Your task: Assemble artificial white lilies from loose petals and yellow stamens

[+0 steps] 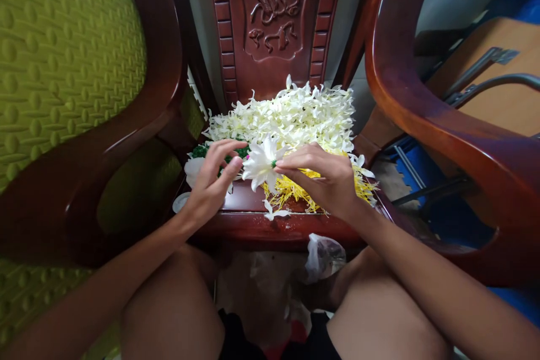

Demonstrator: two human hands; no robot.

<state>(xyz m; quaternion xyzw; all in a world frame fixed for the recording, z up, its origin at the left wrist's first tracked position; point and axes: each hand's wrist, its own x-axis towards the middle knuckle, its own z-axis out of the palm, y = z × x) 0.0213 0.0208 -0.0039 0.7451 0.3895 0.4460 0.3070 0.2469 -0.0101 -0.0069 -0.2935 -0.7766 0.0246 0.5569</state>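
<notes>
Between my two hands is a white artificial flower (262, 164) with layered petals and a small green base. My right hand (323, 174) pinches it at that green base, its back turned up. To the left of the petals, my left hand (213, 180) has its fingers and thumb apart, with nothing seen between them. Behind the hands lies a large heap of white petal pieces (287, 112). Thin yellow strands (291, 192) spread under and beside my right hand. One loose white petal piece (274, 211) rests near the seat's front edge. Dark green pieces (200, 151) sit partly hidden behind my left hand.
Everything lies on the seat of a dark red wooden chair (270, 228), with curved armrests at left and right and a carved back (276, 11). A clear plastic bag (324, 256) hangs below the front edge. A yellow-green textured mat (63, 56) stands at left.
</notes>
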